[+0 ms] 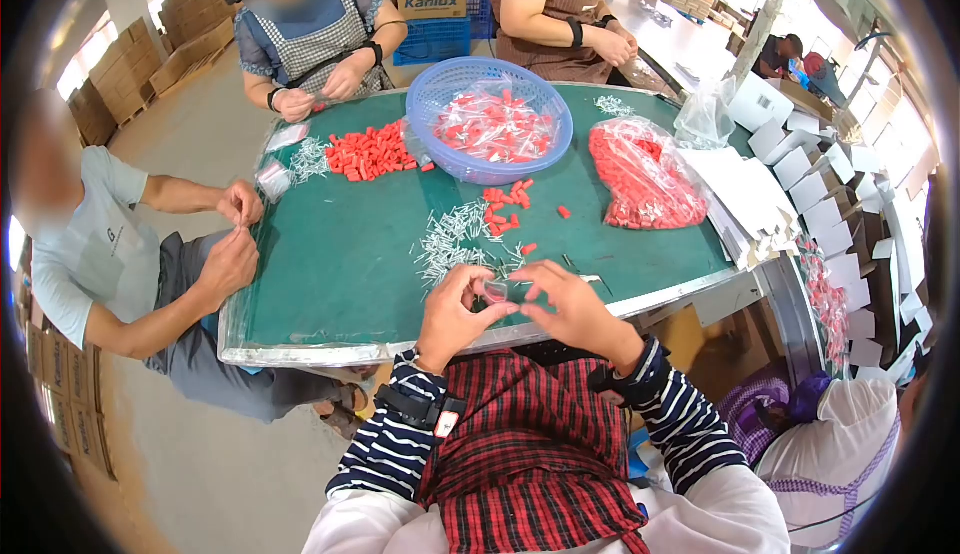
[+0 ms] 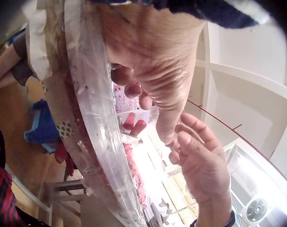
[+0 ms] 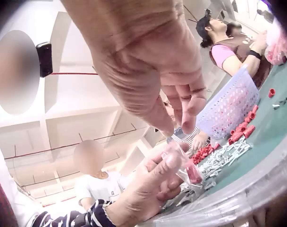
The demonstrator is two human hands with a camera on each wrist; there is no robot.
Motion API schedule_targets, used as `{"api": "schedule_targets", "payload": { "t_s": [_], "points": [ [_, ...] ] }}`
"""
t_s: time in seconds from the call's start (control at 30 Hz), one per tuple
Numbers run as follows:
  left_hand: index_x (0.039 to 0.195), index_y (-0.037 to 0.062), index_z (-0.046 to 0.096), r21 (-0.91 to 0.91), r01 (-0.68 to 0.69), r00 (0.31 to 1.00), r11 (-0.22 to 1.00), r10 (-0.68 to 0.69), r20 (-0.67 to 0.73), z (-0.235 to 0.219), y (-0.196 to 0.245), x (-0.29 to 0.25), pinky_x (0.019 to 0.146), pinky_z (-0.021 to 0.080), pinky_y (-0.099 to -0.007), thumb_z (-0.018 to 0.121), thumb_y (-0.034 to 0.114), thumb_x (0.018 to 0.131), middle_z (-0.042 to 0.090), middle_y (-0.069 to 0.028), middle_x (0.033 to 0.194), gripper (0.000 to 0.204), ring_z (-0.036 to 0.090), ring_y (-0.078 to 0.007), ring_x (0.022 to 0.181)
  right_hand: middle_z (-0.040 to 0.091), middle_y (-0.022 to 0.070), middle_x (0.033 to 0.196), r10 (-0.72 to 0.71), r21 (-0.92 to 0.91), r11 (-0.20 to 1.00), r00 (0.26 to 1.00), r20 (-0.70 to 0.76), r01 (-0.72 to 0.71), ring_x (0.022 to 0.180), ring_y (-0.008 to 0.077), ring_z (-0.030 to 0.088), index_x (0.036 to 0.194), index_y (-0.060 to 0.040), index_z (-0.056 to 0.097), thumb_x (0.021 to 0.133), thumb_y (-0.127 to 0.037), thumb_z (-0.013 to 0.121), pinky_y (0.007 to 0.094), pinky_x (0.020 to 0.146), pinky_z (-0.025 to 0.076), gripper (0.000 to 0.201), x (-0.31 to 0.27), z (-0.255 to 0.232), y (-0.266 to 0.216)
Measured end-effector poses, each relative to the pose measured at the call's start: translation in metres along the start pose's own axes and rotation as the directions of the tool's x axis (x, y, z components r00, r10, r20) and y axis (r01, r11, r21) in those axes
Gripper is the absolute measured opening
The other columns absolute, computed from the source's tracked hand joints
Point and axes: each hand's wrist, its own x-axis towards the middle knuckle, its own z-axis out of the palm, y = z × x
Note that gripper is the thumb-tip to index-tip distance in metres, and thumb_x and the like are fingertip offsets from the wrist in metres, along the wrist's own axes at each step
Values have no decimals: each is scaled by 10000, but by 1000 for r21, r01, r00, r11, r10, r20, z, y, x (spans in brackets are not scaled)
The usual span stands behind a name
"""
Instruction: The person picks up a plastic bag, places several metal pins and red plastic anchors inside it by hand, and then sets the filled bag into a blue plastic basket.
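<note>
"What are those hands doing?"

"The left hand point(image 1: 455, 316) pinches a small clear bag point(image 1: 494, 292) with red inside, above the desk's point(image 1: 330, 264) near edge. The right hand point(image 1: 578, 316) is loosely open beside it."

"And beyond?"

"White pins point(image 1: 452, 239), loose red plugs point(image 1: 500, 216), then a purple basket point(image 1: 432, 139)."

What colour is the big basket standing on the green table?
The basket is periwinkle, a light purplish blue; it shows best in the head view.

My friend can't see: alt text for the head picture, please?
The left hand pinches a clear bag, right hand beside it, at a green table with red pieces, silvery pins and a bluish basket. Other people are nearby.
</note>
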Motion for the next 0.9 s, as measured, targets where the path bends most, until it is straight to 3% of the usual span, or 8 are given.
{"api": "schedule_targets", "payload": {
  "t_s": [0.07,0.17,0.3,0.37,0.4,0.5,0.8,0.9],
  "points": [
    [829,50,552,-64,91,996,994,-92,-19,1,-7,-1,483,323,-229,859,172,628,468,25,678,386,373,-56,550,578,128,973,3,70,998,1000,15,-4,809,265,627,1123,-44,547,761,-82,697,345,703,507,393,-7,13,6],
    [767,48,513,112,9,1000,994,-11,16,-5,-10,-1,473,381,-281,841,219,662,477,-9,616,385,427,-101,522,580,130,965,43,138,990,998,-43,-37,808,265,629,1114,-41,550,780,-89,690,349,703,507,365,-11,32,4],
    [743,49,519,32,12,997,999,-15,72,-5,-8,-3,483,353,-223,805,144,722,516,37,683,302,390,-47,555,624,125,888,67,175,984,989,-135,-42,791,246,631,986,-5,614,829,-93,659,333,698,501,185,-9,43,10],
    [755,36,559,-398,220,975,890,-214,59,-3,-2,-4,526,377,-215,739,104,796,518,40,697,198,421,-48,592,634,115,877,123,262,962,980,-156,-79,780,223,626,961,0,626,842,-96,650,323,692,494,155,-8,40,10],
    [755,36,559,-400,219,975,890,-214,58,-3,-4,-4,526,377,-215,739,104,796,518,40,697,198,421,-48,592,644,105,865,184,347,931,968,-173,-115,770,199,621,935,5,639,855,-100,642,312,687,487,132,-8,38,10],
    [794,17,633,-330,123,989,936,-142,-34,-6,-12,-3,538,367,-214,734,86,789,543,10,723,122,445,-62,615,648,92,878,223,315,935,960,-166,-163,771,163,602,940,4,647,868,-109,634,293,683,471,135,-8,32,15],
    [873,20,686,-272,41,999,961,-47,-14,-9,-11,-2,568,373,-211,724,37,775,554,-9,798,107,451,-66,653,645,33,891,250,432,890,947,-204,-142,817,108,572,935,-24,663,864,-131,658,260,705,436,129,-8,32,21],
    [869,12,688,-274,23,1000,961,-26,-5,-9,-11,-2,567,374,-211,723,28,771,555,-13,805,106,447,-66,648,643,19,871,179,356,930,959,-219,-92,795,106,565,918,-40,666,861,-138,663,259,688,428,114,-5,27,17]
  ]
}}
